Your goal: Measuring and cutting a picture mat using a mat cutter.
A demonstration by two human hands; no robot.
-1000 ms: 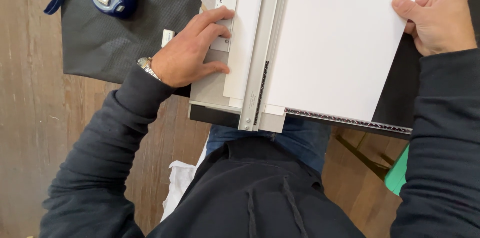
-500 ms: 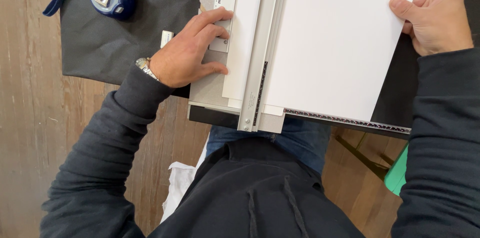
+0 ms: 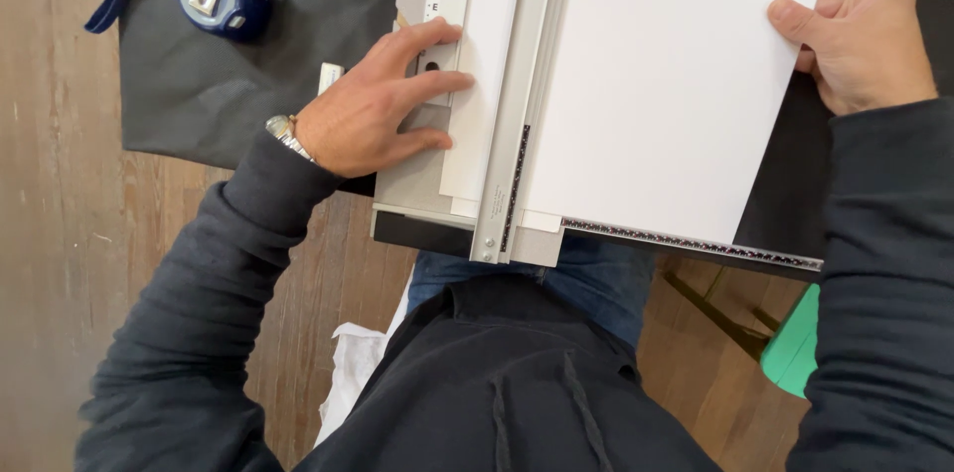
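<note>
A grey paper trimmer (image 3: 412, 184) with a metal rail (image 3: 512, 134) lies across my lap. A large white sheet (image 3: 666, 84) lies on it, right of the rail, and a narrow white strip (image 3: 487, 55) shows left of the rail. My left hand (image 3: 373, 104) rests flat on the trimmer's left side, fingers spread, with the fingertips touching the strip's edge. My right hand (image 3: 860, 30) holds the sheet's right edge, thumb on top. A watch (image 3: 283, 129) sits on my left wrist.
A blue tape measure (image 3: 224, 0) with a blue strap lies on a dark grey cloth (image 3: 219, 84) at the upper left. The floor is wooden (image 3: 60, 234). White crumpled material (image 3: 353, 373) lies by my left thigh, and a green object (image 3: 795, 348) is at the lower right.
</note>
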